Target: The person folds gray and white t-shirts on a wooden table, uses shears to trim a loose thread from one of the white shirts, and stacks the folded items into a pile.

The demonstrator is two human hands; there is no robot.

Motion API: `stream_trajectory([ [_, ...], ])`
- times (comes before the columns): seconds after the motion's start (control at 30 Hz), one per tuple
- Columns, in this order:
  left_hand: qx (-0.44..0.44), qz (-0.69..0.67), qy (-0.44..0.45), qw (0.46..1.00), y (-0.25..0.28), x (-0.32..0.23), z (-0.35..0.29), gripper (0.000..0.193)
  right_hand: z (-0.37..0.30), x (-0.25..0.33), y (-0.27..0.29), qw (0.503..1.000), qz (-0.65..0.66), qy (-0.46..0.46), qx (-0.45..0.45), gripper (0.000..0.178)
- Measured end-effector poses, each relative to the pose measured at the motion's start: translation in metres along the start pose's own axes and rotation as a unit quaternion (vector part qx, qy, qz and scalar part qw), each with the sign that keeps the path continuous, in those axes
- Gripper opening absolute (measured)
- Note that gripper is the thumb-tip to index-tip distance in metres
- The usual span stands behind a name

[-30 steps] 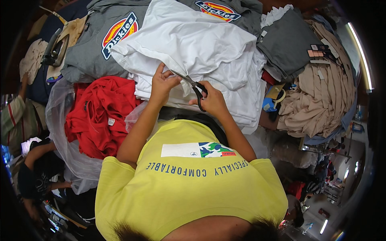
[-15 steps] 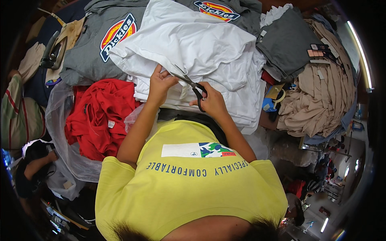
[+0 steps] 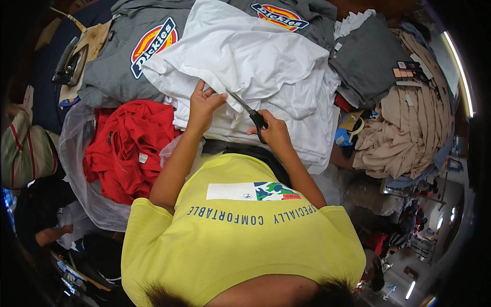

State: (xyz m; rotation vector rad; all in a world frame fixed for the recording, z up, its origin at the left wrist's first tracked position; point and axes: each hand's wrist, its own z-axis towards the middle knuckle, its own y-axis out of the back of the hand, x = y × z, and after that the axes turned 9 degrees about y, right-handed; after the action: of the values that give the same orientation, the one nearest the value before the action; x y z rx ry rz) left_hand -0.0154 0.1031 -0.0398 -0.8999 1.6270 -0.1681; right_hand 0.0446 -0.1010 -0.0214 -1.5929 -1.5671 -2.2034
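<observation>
My right hand (image 3: 274, 128) grips a pair of black-handled scissors (image 3: 257, 118), its fingers in the handle loops. The blades point up and left over a white garment (image 3: 240, 53) and look closed together. Pinched at the lower left edge of that cloth is my left hand (image 3: 205, 102), closed on the fabric just left of the blade tips. The white garment lies loosely over a pile of folded white garments (image 3: 307, 138). Whether the blades touch a thread or the cloth is too small to make out.
Red garments (image 3: 134, 148) fill a clear plastic bag at left. Grey shirts (image 3: 115, 69) with printed emblems lie behind. An iron (image 3: 71, 64) stands far left. Dark grey folded clothes (image 3: 363, 56), tape (image 3: 357, 126) and a beige garment heap (image 3: 404, 133) are at right. Another person's arm (image 3: 53, 235) shows lower left.
The scissor blades, slightly apart before, have come together. My right hand has shifted a little right and down. My left hand keeps its hold on the white cloth.
</observation>
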Motion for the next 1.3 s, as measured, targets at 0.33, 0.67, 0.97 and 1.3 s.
stream_trajectory([
  [0.33,0.014,0.038,-0.03,0.999,-0.006,-0.009,-0.003,0.061,0.023,0.03,0.008,0.998,-0.057,0.016,0.003,0.062],
  [0.67,0.004,0.017,-0.049,0.999,0.009,-0.01,0.011,0.073,0.02,0.014,0.002,0.999,-0.041,0.027,-0.003,0.055],
  [0.97,-0.011,0.016,-0.048,0.999,-0.001,-0.015,0.005,0.071,0.039,0.034,0.008,0.999,-0.028,0.026,0.011,0.052],
  [1.3,0.0,0.009,-0.034,0.999,0.013,-0.014,0.021,0.061,0.038,0.021,0.007,0.999,-0.04,0.031,0.004,0.055],
])
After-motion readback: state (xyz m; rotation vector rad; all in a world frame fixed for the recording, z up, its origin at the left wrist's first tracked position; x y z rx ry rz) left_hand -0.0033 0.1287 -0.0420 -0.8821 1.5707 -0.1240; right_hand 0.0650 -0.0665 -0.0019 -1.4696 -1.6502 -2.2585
